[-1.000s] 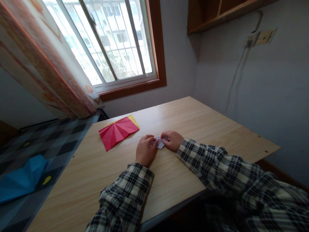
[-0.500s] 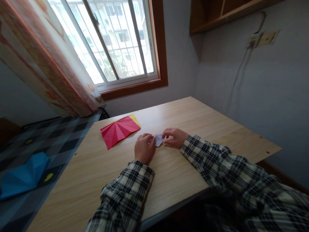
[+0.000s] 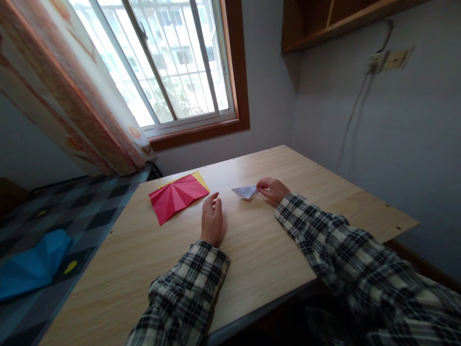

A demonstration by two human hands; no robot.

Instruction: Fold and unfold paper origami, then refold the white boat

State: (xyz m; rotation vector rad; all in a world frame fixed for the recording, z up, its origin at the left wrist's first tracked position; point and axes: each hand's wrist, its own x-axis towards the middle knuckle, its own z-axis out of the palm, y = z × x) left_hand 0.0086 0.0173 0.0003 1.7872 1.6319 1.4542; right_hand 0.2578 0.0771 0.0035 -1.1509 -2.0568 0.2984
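A small piece of folded pale lilac paper [image 3: 246, 192] is held at its right corner, pinched between the thumb and fingers of my right hand [image 3: 273, 190]. Its creased face and lower point show; the right corner is hidden by my fingertips. To its left, apart from it, my left hand [image 3: 212, 218] rests edge-down over the wooden tabletop [image 3: 259, 250], holding nothing, with thumb and fingers a little apart. Beyond that hand lies a creased red paper [image 3: 178, 194], partly covering a yellow paper [image 3: 201, 180].
On the checked cloth [image 3: 90, 211] at the left lies a folded blue paper [image 3: 36, 262]. A window [image 3: 176, 62] with a patterned curtain [image 3: 79, 96] stands behind the table. A wooden shelf [image 3: 334, 24] and a wall socket [image 3: 396, 58] with a cord are at upper right.
My left hand has let go of the lilac paper and drawn back slightly. My right hand has lifted the paper away to the right and farther from me, so more of it shows.
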